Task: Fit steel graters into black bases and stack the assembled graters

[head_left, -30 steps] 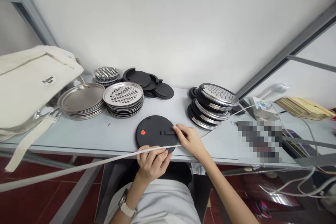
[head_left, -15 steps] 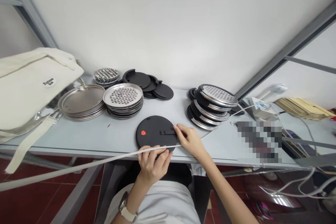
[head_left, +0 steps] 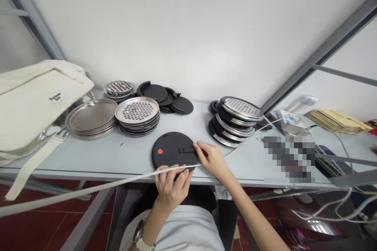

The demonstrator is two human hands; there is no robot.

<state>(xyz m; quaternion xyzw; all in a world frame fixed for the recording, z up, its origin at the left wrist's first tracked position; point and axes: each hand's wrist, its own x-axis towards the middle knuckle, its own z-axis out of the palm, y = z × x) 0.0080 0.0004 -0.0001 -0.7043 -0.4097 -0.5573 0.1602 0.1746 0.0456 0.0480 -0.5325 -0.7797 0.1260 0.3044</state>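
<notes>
A black round disc (head_left: 169,147) with an orange-red dot and a narrow slotted tab lies near the front edge of the table. My left hand (head_left: 172,184) holds its near rim, fingers on top and bent over the edge. At the right rim, my right hand (head_left: 211,159) is closed in a pinch beside the end of the tab. Whatever sits directly under those fingertips is hidden. A white cable (head_left: 123,180) crosses in front of the disc's near rim and both hands.
Left are metal plates (head_left: 92,115), grater discs (head_left: 138,110) and a cream bag (head_left: 38,102). Black discs (head_left: 182,105) lie behind. Right, black-rimmed grater discs (head_left: 242,108) are stacked, with a white box (head_left: 296,125) and yellow envelopes (head_left: 338,123) beyond. A metal frame post (head_left: 318,59) slants at right.
Both hands keep their hold on the black disc with hardly any movement. The whole view has shifted slightly, so things appear a little lower.
</notes>
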